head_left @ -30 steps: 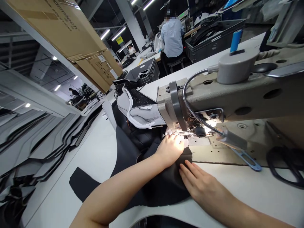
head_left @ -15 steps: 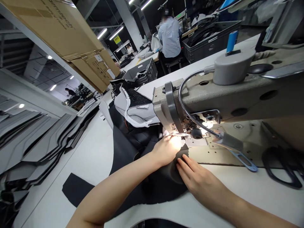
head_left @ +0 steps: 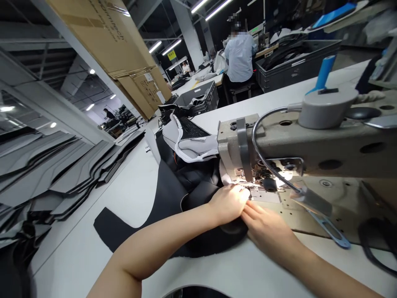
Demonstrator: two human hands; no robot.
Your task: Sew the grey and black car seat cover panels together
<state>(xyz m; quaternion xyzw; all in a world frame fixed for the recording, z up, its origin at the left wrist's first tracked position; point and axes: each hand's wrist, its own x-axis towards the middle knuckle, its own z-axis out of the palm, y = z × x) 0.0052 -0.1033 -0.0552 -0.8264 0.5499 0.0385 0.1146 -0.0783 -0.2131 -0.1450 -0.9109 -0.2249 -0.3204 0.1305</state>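
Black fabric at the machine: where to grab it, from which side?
Likely the leftmost tongue of the black fabric, pinched at its outer edge from the left: it juts out, looking flat, over the white table, away from the sewing machine.

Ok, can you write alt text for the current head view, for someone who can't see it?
A person's bare left hand and bare right hand are close together over smooth black sheet material, at a lit, beige metal sewing machine. Long grey-and-black panels are piled at left on a white tabletop; a co-worker in light blue sits in the background.
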